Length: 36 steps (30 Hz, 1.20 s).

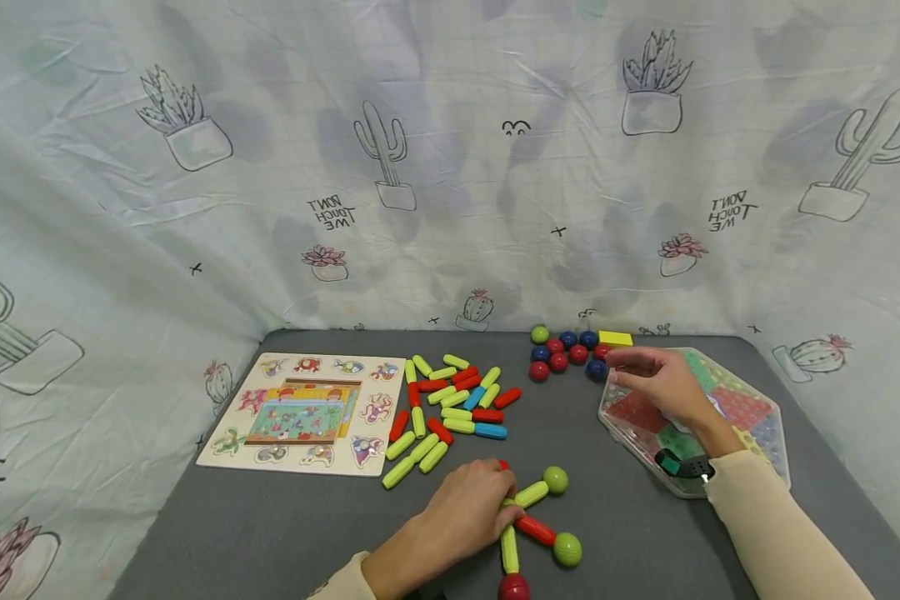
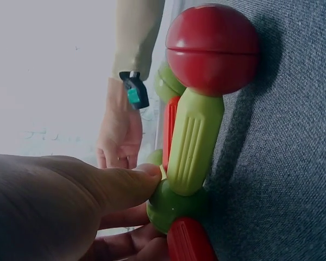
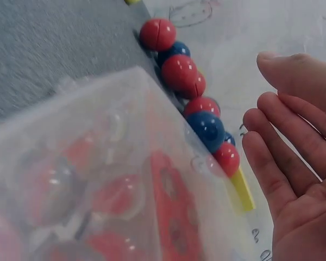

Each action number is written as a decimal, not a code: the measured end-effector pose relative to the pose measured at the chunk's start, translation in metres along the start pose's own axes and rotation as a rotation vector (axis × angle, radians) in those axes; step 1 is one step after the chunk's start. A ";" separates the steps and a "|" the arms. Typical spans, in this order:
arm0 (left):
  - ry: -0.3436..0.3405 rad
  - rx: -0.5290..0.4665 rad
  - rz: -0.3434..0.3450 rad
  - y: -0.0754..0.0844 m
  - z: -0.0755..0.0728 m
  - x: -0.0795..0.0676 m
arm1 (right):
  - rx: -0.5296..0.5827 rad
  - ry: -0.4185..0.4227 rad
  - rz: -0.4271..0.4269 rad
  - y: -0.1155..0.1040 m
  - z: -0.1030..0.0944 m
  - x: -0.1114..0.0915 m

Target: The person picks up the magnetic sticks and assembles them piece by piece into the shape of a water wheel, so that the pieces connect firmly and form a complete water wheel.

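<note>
My left hand holds a model of magnetic rods and balls at its hub, a dark green ball, with the thumb laid against it. Lime rods and red rods spread from this hub. Their outer ends carry lime balls and a red ball; part of the model is hidden behind the hand. Over the far left edge of a clear plastic box hovers my right hand, fingers loosely bent and nothing in them. Near its fingertips is a group of red and blue balls.
Several loose lime, red and blue rods lie mid-table, left of centre. A wooden picture puzzle board lies at the left. Beside the balls at the back sits a yellow block. A patterned cloth hangs behind the grey table.
</note>
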<state>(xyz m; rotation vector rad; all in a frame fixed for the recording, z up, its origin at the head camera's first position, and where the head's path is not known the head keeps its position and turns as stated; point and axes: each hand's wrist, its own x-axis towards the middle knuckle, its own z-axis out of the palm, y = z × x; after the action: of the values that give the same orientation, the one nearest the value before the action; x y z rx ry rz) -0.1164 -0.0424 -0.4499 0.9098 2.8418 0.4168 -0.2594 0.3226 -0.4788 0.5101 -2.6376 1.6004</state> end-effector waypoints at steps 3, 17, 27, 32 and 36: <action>0.001 0.000 0.010 0.001 0.001 0.000 | 0.011 0.012 0.012 0.006 -0.001 0.004; 0.044 0.025 0.104 0.003 0.004 -0.001 | -0.104 0.041 0.062 0.017 0.003 0.014; 0.072 0.055 0.113 0.002 0.003 -0.001 | -0.464 0.026 -0.086 0.007 0.015 0.028; 0.097 0.014 0.104 -0.002 0.007 0.002 | -0.477 0.013 -0.098 -0.002 0.022 0.025; 0.127 -0.011 0.034 -0.006 0.012 0.007 | -0.355 -0.002 -0.101 -0.012 0.033 0.012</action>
<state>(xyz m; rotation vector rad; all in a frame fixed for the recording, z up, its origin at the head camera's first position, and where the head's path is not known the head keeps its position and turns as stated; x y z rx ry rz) -0.1235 -0.0402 -0.4633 0.9638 2.9376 0.5111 -0.2621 0.2858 -0.4824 0.6104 -2.7575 1.0699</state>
